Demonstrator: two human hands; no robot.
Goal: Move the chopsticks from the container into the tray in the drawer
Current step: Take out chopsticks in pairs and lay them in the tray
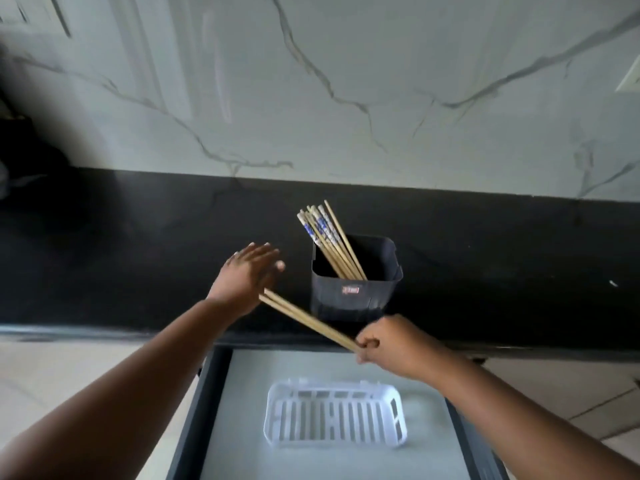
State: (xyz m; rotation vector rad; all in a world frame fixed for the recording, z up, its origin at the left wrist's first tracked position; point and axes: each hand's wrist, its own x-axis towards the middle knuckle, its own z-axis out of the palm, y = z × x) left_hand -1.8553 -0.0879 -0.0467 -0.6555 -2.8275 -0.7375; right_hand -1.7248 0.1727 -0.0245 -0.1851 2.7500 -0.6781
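A black square container (356, 292) stands on the dark counter and holds several wooden chopsticks (327, 237) with blue-and-white tops, leaning back left. My right hand (391, 344) is shut on a pair of plain wooden chopsticks (304, 318) that slant up to the left, above the drawer's back edge. My left hand (247, 277) hovers over the counter to the left of the container, fingers spread, holding nothing; the held pair's far tips reach its wrist. A white slotted tray (277, 414) lies in the open drawer below, with nothing in it.
The open drawer has dark side walls (194, 410) and a pale liner (242, 382). A marble backsplash (346, 98) rises behind the black counter (138, 254). Light floor tiles show on both sides of the drawer. A dark object sits at the far left.
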